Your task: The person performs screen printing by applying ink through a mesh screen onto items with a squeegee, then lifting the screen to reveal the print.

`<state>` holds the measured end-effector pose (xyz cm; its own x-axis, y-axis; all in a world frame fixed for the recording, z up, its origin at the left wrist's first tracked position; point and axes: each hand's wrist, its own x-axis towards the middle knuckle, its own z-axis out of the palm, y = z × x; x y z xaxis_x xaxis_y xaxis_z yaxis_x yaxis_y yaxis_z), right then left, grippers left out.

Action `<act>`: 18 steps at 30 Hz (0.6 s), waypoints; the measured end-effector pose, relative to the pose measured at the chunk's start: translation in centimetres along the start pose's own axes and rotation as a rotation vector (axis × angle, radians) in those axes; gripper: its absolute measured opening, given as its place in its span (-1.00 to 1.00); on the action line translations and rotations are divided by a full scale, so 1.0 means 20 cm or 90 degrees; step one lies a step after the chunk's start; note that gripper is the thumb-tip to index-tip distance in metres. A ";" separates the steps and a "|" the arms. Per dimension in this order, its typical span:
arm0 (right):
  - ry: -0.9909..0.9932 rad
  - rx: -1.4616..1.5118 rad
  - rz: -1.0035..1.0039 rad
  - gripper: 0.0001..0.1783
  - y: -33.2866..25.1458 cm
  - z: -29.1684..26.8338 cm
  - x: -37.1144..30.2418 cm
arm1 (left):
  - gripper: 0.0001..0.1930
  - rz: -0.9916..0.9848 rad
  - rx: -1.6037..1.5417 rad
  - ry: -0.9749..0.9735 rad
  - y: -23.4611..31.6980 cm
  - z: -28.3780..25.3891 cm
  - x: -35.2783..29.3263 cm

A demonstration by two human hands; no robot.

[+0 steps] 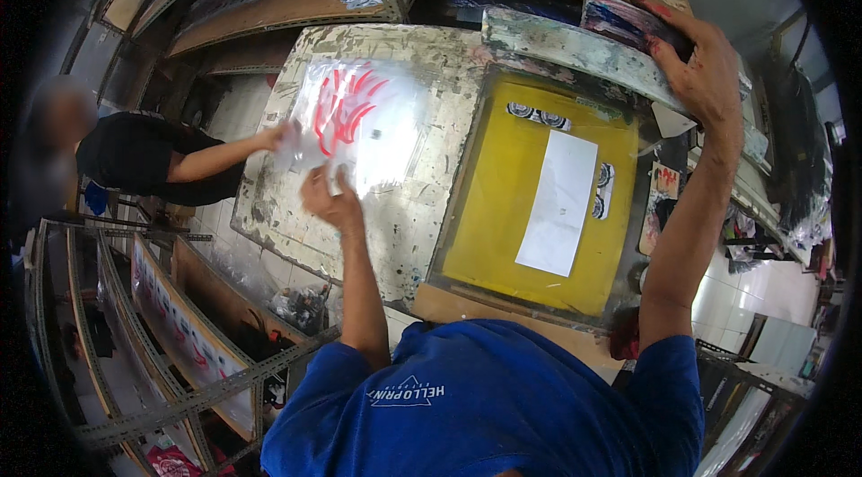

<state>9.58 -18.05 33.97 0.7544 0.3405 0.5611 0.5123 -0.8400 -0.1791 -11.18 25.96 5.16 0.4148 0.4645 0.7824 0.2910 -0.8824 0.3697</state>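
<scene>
The person's left hand (332, 198) is over the near left part of a clear plastic sheet (400, 109), its fingers partly curled; blur hides whether they pinch the edge. The plastic sheet lies on the paint-spotted tabletop (274, 198), left of the screen-printing frame, and bears bright red flame-like strokes (346, 113). A co-worker's hand (271, 137) reaches in from the left to the sheet's left side; whether it grips is unclear. The person's right hand (696, 68) is closed around the end of an ink-stained squeegee (620, 21), thumb on the near side and fingers over the top, at the far bar (557, 50) beyond the yellow printing screen (485, 198). On that screen lies a long white paper (558, 203), set slightly aslant, with one black-and-white pattern (539, 116) just beyond it and another at its right. Metal-framed racks (211, 387) holding panels stand at lower left.
</scene>
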 end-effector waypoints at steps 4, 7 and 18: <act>-0.017 0.015 0.006 -0.54 -0.01 -0.01 0.01 | -0.61 0.020 0.050 -0.183 0.16 0.24 -0.10; -0.012 0.010 -0.010 -0.56 -0.01 -0.02 0.02 | -0.64 -0.131 0.109 -0.300 0.06 0.37 -0.22; -0.042 0.033 0.000 -0.56 0.04 0.02 0.03 | -0.87 -0.158 0.014 -0.230 0.07 0.38 -0.19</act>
<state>10.68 -18.41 33.85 0.7786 0.3693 0.5074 0.5321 -0.8171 -0.2219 -5.78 23.56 -1.22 0.6038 0.6624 0.4435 0.4375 -0.7404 0.5103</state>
